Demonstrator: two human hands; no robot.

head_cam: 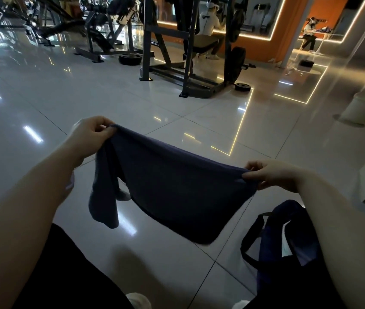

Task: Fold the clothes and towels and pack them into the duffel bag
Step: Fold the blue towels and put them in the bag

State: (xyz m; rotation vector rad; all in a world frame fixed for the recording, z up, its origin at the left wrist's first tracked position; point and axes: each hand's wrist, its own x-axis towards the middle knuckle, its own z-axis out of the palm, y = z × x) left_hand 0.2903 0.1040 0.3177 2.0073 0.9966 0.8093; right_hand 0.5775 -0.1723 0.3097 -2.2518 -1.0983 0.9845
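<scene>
Towel point(172, 188), dark blue, hangs mid-frame — left hand point(88, 139) and right hand point(273, 175) each pinch a top corner. Bring corners together evenly; duffel bag point(288, 248) waits lower right.

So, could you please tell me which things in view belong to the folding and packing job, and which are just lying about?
Part of the job:
- dark blue towel, held up in the air
- left hand and right hand, each pinching a top corner
- duffel bag, open on the floor

Just lying about:
- weight rack
- weight plates on the floor
- white bin
</scene>
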